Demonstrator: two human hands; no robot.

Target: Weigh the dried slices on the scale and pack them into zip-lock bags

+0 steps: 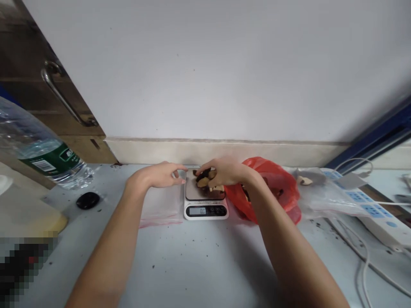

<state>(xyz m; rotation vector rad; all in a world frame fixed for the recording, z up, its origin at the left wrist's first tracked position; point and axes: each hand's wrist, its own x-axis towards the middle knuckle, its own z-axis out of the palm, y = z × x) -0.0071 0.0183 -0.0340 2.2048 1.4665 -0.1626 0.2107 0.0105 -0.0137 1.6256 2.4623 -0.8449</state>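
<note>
Bare forearms (pixel 111 244) stretch from the bottom edge in the head view, reaching to a white digital kitchen scale (pixel 192 193) on a pale table (pixel 180 269). Dark-and-tan dried pieces (pixel 203 183) lie on its plate; its display (pixel 202 211) reads 0.0. At the plate's left edge, the left hand (pixel 159 174) has thumb and fingers parted, holding nothing. Over the pieces, the right hand (pixel 226 168) curves its fingers around them; whether they grip or merely touch, I cannot tell. Just right of the scale, partly behind the right forearm, sits an opened red plastic bag (pixel 289 188). Flat clear plastic (pixel 160 207) lies left. Farther right is a white power strip (pixel 387 229); far left, a green-labelled water bottle (pixel 43 149).
</note>
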